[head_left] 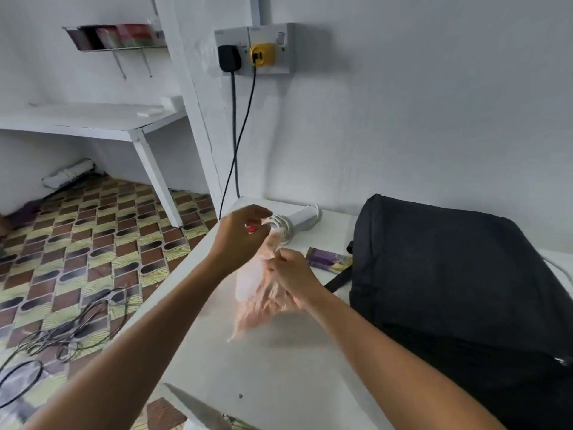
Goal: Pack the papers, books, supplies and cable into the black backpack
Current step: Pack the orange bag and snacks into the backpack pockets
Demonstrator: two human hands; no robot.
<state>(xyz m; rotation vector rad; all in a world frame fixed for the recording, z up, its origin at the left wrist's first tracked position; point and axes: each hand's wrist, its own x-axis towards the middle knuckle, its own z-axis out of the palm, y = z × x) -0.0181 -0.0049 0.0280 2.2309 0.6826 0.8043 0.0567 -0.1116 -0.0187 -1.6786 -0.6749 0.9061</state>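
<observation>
Both hands are raised over the middle of the white bench (217, 361), working on a thin, translucent pink plastic bag (263, 293). The left hand (240, 235) pinches the bag's upper end, fingers curled together on the gathered plastic; something small and red shows at the fingers, too blurred to identify. The right hand (296, 276) grips the bag lower down, fingers closed on its right side. The bag hangs between the hands, its lower corner trailing toward the near side above the bench surface. Contents cannot be determined; a pale patch shows through its left side.

The black backpack (459, 290) lies on the right half of the bench against the far wall, just right of the right hand. One black strap (339, 279) extends from it toward the hands. Whether any compartment is open cannot be told from this angle.

A purple wrapper (330, 260) lies on the bench between the right hand and the backpack. At the far edge, behind the left hand, lies a white power strip (302, 218) with a white cable coil (283, 228) wound at its left end.

On the wall above, a double socket (255, 48) carries a black plug (230, 57) and a yellow adapter (262, 54), each with a dark lead running down behind the bench. Loose dark cables (77, 330) lie on the patterned floor at left.
</observation>
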